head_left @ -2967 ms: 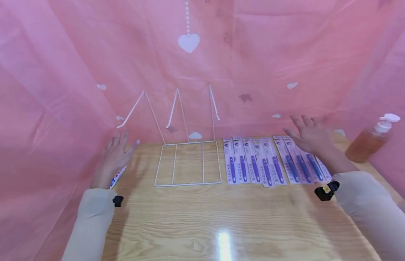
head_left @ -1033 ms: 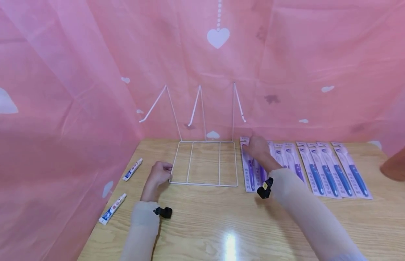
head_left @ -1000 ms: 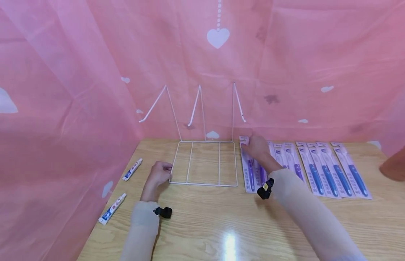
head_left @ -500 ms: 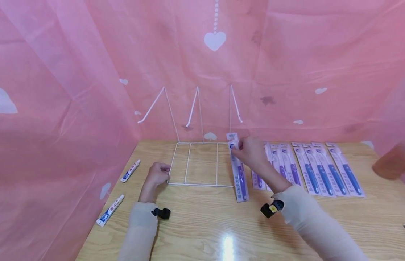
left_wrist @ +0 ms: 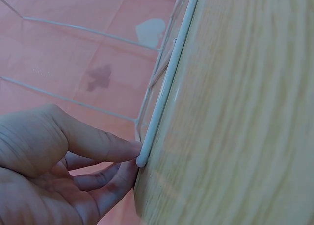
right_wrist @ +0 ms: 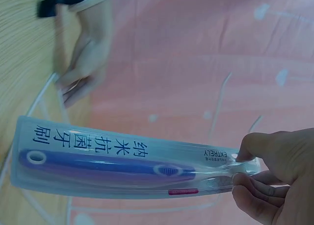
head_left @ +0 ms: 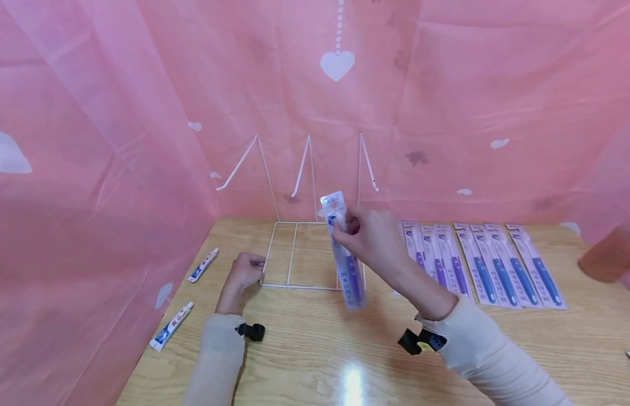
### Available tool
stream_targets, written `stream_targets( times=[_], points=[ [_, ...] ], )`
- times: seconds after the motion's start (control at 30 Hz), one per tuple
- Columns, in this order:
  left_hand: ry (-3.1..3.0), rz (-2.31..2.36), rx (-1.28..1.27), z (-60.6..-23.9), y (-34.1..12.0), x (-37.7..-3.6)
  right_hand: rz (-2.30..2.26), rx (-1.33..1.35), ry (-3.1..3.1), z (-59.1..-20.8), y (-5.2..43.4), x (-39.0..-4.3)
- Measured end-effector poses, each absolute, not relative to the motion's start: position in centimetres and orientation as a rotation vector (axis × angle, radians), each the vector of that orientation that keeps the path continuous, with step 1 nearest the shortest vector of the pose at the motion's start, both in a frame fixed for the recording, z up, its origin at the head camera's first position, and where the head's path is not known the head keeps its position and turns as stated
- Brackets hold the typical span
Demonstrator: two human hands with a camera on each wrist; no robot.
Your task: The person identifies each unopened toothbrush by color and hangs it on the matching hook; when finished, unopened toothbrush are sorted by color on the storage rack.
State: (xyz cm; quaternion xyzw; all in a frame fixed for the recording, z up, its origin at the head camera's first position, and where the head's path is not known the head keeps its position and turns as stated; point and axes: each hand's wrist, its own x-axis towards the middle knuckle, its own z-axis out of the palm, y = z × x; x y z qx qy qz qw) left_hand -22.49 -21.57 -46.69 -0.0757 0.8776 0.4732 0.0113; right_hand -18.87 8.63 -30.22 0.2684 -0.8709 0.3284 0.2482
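Note:
My right hand (head_left: 362, 234) pinches the top of a packaged purple toothbrush (head_left: 345, 256) and holds it in the air above the right part of the white wire rack (head_left: 294, 254). In the right wrist view the toothbrush pack (right_wrist: 122, 163) hangs from my right hand's (right_wrist: 274, 178) thumb and fingers (right_wrist: 255, 149). My left hand (head_left: 243, 273) grips the rack's near left corner on the wooden table (head_left: 315, 349); the left wrist view shows its fingers (left_wrist: 105, 149) against the rack's wire (left_wrist: 164, 95). Three slanted hooks (head_left: 307, 163) rise from the rack's back.
Several more toothbrush packs (head_left: 482, 265) lie in a row on the table to the right. Two small toothpaste tubes (head_left: 203, 265) (head_left: 171, 326) lie at the left edge. An orange bottle (head_left: 609, 259) shows blurred at far right. Pink curtain (head_left: 142, 113) encloses the table.
My right hand reached the row's leftmost toothbrush pack, lifted it and carried it left over the rack. My left hand came from the table edge to the rack's corner and stays there.

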Motion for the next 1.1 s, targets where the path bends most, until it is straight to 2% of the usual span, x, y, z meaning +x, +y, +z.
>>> stream_targets(
  times=[0.27, 0.5, 0.83, 1.1],
  points=[
    [2.737, 1.476, -0.243, -46.7, -21.6, -22.7, 0.923, 0.81, -2.276, -27.6, 5.9, -17.8],
    [2.726, 1.461, -0.249, -46.7, -21.1, -22.8, 0.945, 0.869, -2.282, -26.9, 4.6, -17.8],
    [2.737, 1.449, -0.218, -46.8, -20.6, -23.0, 0.92, 0.822, -2.358, -27.4, 4.1, -18.9],
    [2.685, 1.46, -0.26, -46.8, -20.5, -23.0, 0.941, 0.747, -2.441, -28.1, 3.6, -21.4]
  ],
)
